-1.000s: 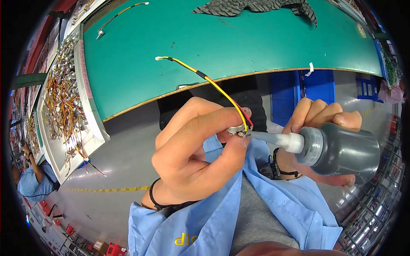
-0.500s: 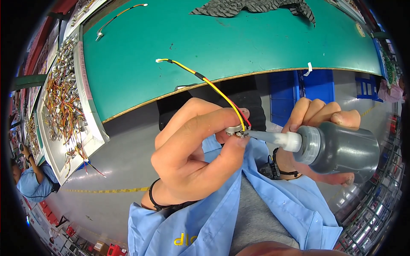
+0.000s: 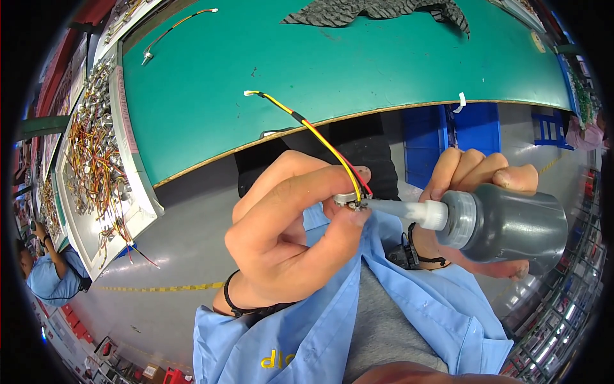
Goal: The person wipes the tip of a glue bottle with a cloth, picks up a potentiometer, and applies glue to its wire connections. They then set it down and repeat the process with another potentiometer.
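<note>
Between thumb and forefinger, my left hand [image 3: 291, 221] pinches a small round metal potentiometer [image 3: 345, 199]. Yellow, red and black wires [image 3: 323, 139] rise from its terminals and lean up over the table edge, ending in a white plug [image 3: 248, 93]. My right hand [image 3: 476, 171] is wrapped round a squeeze bottle [image 3: 521, 224] of dark grey liquid, tipped on its side. The bottle's long tapered nozzle [image 3: 396, 208] points left, and its tip meets the potentiometer's terminals where the wires join. Whether liquid is coming out is too small to tell.
A green-topped table [image 3: 192, 109] lies ahead, with another wired potentiometer [image 3: 148, 57] and a dark crumpled cloth [image 3: 377, 11] on it. At the left, a white tray [image 3: 142, 192] holds many wired parts. Blue bins [image 3: 473, 131] stand beyond my right hand. Another person [image 3: 54, 272] is at far left.
The wires' plug end has swung slightly right and down. The potentiometer and nozzle tip have shifted a little left; both hands keep their grip.
</note>
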Motion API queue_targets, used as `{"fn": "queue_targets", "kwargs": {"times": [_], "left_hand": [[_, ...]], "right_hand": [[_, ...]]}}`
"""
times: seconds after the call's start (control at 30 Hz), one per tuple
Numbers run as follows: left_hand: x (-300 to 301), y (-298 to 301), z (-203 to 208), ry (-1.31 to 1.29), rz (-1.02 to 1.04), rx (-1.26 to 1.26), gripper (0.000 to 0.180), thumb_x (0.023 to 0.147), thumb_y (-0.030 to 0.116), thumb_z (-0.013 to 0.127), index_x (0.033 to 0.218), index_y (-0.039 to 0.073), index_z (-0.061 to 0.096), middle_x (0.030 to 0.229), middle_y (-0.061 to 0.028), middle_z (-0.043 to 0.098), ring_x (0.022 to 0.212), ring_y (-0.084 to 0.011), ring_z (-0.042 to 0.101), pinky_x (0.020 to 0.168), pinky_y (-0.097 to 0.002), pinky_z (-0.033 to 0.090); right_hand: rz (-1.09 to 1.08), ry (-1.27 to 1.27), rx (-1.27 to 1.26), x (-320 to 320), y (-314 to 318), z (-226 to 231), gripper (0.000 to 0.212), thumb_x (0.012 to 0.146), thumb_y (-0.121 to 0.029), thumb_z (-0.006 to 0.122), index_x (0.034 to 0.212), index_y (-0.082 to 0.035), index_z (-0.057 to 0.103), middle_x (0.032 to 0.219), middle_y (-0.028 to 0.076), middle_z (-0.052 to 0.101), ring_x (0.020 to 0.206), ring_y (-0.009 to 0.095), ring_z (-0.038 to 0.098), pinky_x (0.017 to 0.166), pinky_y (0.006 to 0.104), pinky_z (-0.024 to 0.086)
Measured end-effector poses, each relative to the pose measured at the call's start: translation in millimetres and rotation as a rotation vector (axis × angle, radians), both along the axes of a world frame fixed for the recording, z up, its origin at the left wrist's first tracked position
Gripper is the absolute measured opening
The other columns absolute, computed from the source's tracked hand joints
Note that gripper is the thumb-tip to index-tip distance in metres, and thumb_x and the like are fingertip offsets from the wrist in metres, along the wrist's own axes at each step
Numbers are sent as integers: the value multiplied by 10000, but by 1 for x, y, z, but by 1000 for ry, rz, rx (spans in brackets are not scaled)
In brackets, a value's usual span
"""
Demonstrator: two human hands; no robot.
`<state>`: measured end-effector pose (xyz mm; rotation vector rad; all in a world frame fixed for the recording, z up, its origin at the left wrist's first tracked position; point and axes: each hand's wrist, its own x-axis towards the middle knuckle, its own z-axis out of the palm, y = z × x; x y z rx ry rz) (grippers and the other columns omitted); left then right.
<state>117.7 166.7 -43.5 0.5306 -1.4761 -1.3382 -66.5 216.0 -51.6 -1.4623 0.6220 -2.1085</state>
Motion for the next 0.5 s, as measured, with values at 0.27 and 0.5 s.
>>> {"fn": "queue_targets", "kwargs": {"times": [0.27,0.5], "left_hand": [[1,1,-2,-1,4,-2,280,695,-146,662,972,-116,634,932,-186,646,696,-138,571,565,-225,446],[2,3,-1,-26,-8,25,286,694,-150,662,977,-123,631,938,-194,644,703,-145,569,581,-235,450]], "right_hand": [[-6,-14,-12,1,-1,-2,828,740,-667,669,1128,36,471,661,64,442,495,150,406,428,277,405],[-18,-36,-8,3,-2,-1,819,733,-673,677,1100,30,470,658,63,440,492,144,405,424,271,398]]}}
